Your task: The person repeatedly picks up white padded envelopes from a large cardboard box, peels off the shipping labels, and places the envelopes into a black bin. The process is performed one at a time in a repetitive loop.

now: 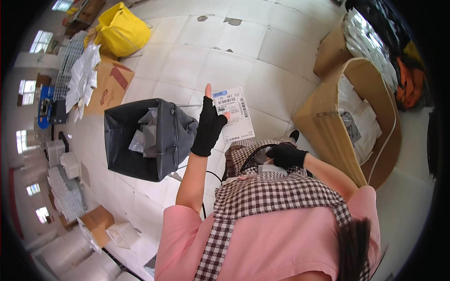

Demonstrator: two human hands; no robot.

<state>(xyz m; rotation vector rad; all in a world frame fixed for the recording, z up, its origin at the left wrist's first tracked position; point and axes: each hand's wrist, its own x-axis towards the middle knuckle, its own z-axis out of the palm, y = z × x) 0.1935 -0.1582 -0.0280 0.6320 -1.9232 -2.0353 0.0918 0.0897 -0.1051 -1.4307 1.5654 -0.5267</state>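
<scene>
My left hand (212,119), in a black fingerless glove, reaches forward over the floor. It grips a flat white shipping label (240,122) with printed barcodes, thumb on its face and one finger stretched past its top edge. Whether a packet lies behind the label I cannot tell. Close to my waist, my right hand (287,155), gloved likewise, is curled at the dark opening of a pocket in my checked apron (276,187). Something greyish-white shows at its fingertips, too hidden to name.
On the left stands a dark grey fabric bin (174,140) with grey plastic bags inside. A large cardboard box (323,114) with white and grey mailers is close on the right, another behind it. Farther off are a yellow bag (123,30) and a cardboard carton (110,86).
</scene>
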